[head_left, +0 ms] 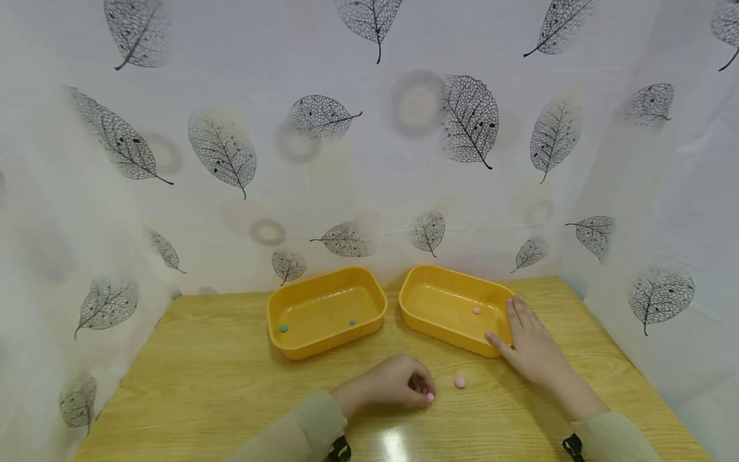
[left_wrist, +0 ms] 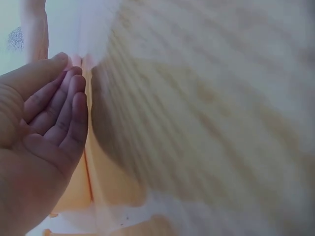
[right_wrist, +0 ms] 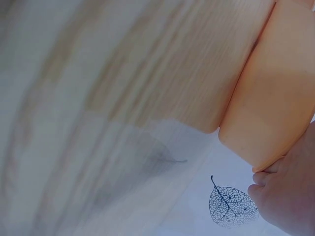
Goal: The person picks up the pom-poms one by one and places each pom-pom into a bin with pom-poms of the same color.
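My left hand (head_left: 398, 384) is low over the table and pinches a small pink ball (head_left: 430, 398) between thumb and fingertips. In the left wrist view, the left hand (left_wrist: 44, 118) has its fingers bent towards the thumb. Another pink ball (head_left: 460, 382) lies on the table just right of it. My right hand (head_left: 534, 350) rests on the near right corner of the right yellow tray (head_left: 439, 330), fingers extended along its side and thumb over the front rim. A pink ball (head_left: 476, 310) lies inside that tray. The right wrist view shows fingers of the right hand (right_wrist: 285, 191) at the tray's rim.
A second yellow tray (head_left: 323, 346) stands to the left, holding two small teal balls (head_left: 283, 328). Both trays stand on a wooden table (head_left: 208, 372) near its back edge. A white leaf-patterned curtain (head_left: 375, 186) surrounds the table at the back and sides.
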The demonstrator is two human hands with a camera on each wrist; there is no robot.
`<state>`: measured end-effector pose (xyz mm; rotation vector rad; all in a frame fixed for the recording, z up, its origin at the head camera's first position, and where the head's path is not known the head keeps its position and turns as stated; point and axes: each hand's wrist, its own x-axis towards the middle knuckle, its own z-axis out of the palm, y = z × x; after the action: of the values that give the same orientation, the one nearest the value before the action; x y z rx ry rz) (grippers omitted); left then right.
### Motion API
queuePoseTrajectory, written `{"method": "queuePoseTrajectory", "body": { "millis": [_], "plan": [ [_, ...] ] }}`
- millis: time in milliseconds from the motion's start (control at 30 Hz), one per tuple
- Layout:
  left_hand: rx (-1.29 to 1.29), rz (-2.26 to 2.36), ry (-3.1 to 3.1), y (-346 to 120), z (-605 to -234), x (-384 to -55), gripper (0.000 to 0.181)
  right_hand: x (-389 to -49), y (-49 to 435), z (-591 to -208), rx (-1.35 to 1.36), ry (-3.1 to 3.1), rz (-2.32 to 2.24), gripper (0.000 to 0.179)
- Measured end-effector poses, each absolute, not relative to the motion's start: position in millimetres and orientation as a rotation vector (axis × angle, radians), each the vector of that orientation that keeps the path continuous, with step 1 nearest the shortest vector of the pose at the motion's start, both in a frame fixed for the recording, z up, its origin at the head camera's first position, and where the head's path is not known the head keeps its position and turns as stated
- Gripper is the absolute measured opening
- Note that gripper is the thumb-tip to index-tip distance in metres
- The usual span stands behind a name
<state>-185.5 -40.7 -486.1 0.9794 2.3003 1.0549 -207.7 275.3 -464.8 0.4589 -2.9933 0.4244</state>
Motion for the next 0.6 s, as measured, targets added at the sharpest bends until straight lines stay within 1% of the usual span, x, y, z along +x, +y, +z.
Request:
{"method": "queuePoseTrajectory", "body": {
  "millis": [333,600],
  "plan": [
    [1.029,1.020,2.351,-28,-476,-197,0.008,-208,276,-465,0.455,-2.979,0.414,0.098],
    [1.097,1.032,2.406,-22,-457,-207,0.009,-208,276,-465,0.458,-2.988,0.437,0.098]
  ]
}}
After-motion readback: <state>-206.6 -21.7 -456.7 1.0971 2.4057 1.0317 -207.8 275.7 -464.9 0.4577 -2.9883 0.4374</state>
